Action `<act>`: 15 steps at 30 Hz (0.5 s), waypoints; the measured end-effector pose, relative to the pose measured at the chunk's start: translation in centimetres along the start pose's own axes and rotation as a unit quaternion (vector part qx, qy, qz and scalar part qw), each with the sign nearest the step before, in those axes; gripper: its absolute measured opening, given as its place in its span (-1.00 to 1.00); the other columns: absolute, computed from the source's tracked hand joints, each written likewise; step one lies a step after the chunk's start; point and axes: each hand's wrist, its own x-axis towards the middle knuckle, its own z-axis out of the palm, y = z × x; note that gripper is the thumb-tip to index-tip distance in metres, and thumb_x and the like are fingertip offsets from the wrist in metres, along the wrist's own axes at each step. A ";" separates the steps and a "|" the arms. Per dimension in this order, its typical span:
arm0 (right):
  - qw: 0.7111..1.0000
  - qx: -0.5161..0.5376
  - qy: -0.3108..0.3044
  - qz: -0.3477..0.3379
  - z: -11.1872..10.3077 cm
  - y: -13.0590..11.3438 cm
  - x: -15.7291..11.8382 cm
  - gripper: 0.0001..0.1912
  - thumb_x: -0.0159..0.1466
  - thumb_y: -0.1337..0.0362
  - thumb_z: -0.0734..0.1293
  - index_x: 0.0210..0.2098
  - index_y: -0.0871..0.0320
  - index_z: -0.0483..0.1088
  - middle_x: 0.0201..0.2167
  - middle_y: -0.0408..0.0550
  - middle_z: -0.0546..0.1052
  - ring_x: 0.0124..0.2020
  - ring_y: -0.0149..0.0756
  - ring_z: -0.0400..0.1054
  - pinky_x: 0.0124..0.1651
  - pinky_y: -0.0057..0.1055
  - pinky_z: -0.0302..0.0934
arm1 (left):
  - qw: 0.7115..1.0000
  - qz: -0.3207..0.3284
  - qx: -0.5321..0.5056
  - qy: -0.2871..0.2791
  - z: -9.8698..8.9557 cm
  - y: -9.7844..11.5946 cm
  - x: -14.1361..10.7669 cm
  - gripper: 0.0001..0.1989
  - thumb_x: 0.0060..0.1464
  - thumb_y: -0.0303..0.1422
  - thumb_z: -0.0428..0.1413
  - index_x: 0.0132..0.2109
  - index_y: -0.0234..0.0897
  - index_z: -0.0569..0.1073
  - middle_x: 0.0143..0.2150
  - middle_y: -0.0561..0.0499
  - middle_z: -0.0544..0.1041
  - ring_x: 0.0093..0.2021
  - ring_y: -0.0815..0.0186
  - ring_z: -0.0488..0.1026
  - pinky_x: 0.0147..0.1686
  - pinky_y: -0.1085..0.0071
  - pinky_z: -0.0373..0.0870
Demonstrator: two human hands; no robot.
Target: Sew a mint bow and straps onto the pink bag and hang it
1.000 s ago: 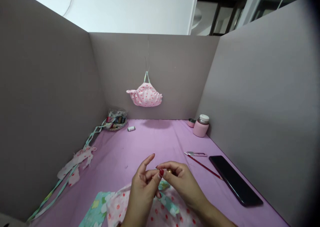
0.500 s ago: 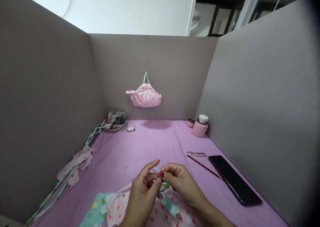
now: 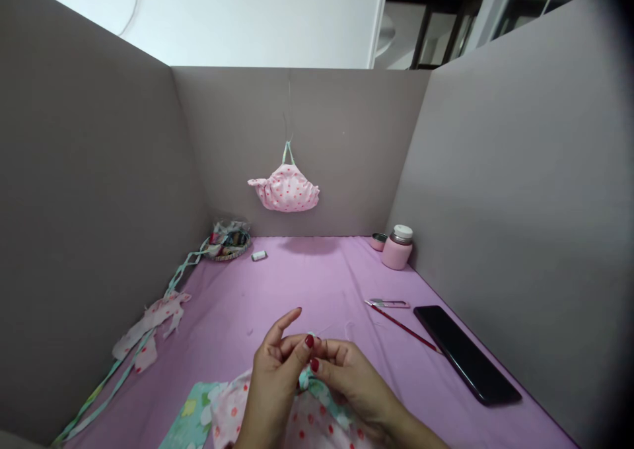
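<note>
Pink fabric with red dots (image 3: pixel 232 406) lies at the near edge, partly under my hands. My left hand (image 3: pixel 280 370) is pinched, its index finger raised, thumb and other fingertips closed at the green strip's top end. My right hand (image 3: pixel 349 376) pinches the green patterned strip (image 3: pixel 321 393), which trails down over the dotted fabric. The fingertips of both hands almost touch. A thin thread (image 3: pixel 349 330) loops just above my right hand. Whether a needle is between the fingers cannot be made out. Green floral fabric (image 3: pixel 185 416) sticks out at the left of the dotted fabric.
A dotted pouch (image 3: pixel 288 190) hangs at the back. On the purple cloth are a basket (image 3: pixel 228 241), thread spool (image 3: pixel 259 255), pink jar (image 3: pixel 397 249), small tin (image 3: pixel 378 241), snips (image 3: pixel 391 304), red pencil (image 3: pixel 406 329) and black phone (image 3: pixel 465 353). Fabric scraps (image 3: pixel 153 323) lie left.
Both hands have shifted slightly left, and my left thumb has risen to the fingertips. The green strip's knotted part shows more below them, and a loop of thread has appeared above my right hand.
</note>
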 end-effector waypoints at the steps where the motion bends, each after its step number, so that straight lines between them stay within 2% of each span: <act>1: 1.000 -0.004 0.006 -0.002 0.1 0.1 0.1 -0.67 0.03 0.10 0.43 -0.44 0.29 0.41 -0.70 -0.28 0.19 -0.69 -0.62 -0.21 -0.62 -0.57 -0.27 | 1.000 0.000 -0.011 0.001 0.0 0.0 0.0 -0.38 -0.10 -0.29 0.22 0.09 -0.39 0.20 -0.58 0.13 0.43 -0.58 0.49 0.22 -0.56 0.57 0.15; 3: 0.999 -0.009 0.035 0.000 0.1 0.3 0.1 -0.65 0.01 0.09 0.43 -0.53 0.28 0.35 -0.72 -0.30 0.15 -0.70 -0.62 -0.22 -0.63 -0.56 -0.33 | 1.000 -0.001 -0.026 -0.001 0.1 0.0 0.0 -0.37 -0.09 -0.30 0.22 0.10 -0.39 0.18 -0.57 0.11 0.45 -0.52 0.45 0.28 -0.48 0.54 0.21; 5: 0.999 -0.007 0.046 0.004 0.0 0.2 0.2 -0.64 -0.01 0.09 0.44 -0.57 0.26 0.31 -0.73 -0.31 0.13 -0.70 -0.62 -0.20 -0.63 -0.56 -0.34 | 1.000 -0.003 -0.023 -0.001 0.0 0.0 0.0 -0.37 -0.09 -0.31 0.22 0.10 -0.40 0.18 -0.58 0.11 0.45 -0.53 0.46 0.28 -0.51 0.56 0.18; 10: 1.000 0.003 0.030 0.004 0.0 -0.3 0.0 -0.64 -0.05 0.09 0.46 -0.57 0.27 0.33 -0.71 -0.29 0.20 -0.70 -0.63 -0.17 -0.62 -0.58 -0.23 | 1.000 -0.004 0.003 0.024 0.0 0.3 0.0 -0.40 -0.08 -0.30 0.20 0.09 -0.40 0.21 -0.51 0.03 0.53 -0.61 0.52 0.18 -0.66 0.58 -0.01; 15: 0.999 0.002 0.039 0.012 0.0 -0.6 -0.3 -0.65 -0.05 0.11 0.47 -0.59 0.26 0.34 -0.72 -0.30 0.20 -0.70 -0.62 -0.14 -0.58 -0.58 -0.12 | 1.000 0.001 0.011 0.029 0.1 0.8 -0.2 -0.39 -0.10 -0.28 0.22 0.08 -0.40 0.23 -0.48 -0.01 0.54 -0.62 0.53 0.17 -0.67 0.59 -0.01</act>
